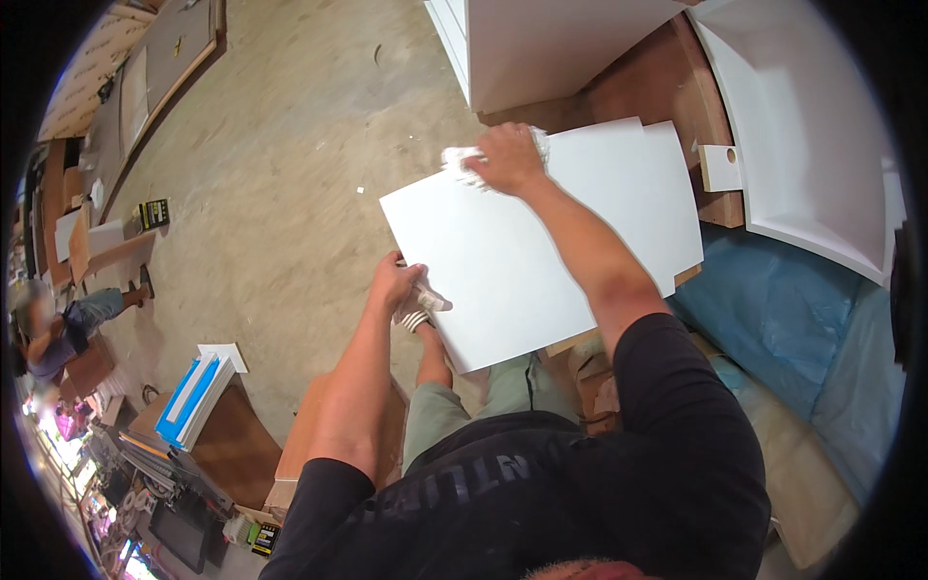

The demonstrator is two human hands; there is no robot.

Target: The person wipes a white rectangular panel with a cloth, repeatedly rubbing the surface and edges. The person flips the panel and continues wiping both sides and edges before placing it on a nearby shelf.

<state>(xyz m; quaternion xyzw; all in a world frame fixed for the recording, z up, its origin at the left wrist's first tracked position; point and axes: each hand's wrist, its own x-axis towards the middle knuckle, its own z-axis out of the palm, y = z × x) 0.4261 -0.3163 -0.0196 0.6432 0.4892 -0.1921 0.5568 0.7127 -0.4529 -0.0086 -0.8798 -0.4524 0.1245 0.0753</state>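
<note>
A flat white panel [500, 268] lies before me, its left corner reaching out over the floor. Near the panel's far edge, my right hand [511, 159] presses a bunched white cloth [464, 163] on the surface. My left hand [397, 281] grips the panel's left edge, thumb on top; its fingers underneath are partly hidden. A second crumpled pale cloth [429, 297] hangs by that hand at the edge. More white panels [656, 188] lie under or beside the right part of the first one.
A white cabinet carcass [536, 58] stands beyond the panel, and a white open box [805, 145] at right. Blue plastic sheeting [768, 304] covers something on the right. Stacked white and blue pieces [194, 399] rest on a brown box at lower left. Another person [80, 319] is far left.
</note>
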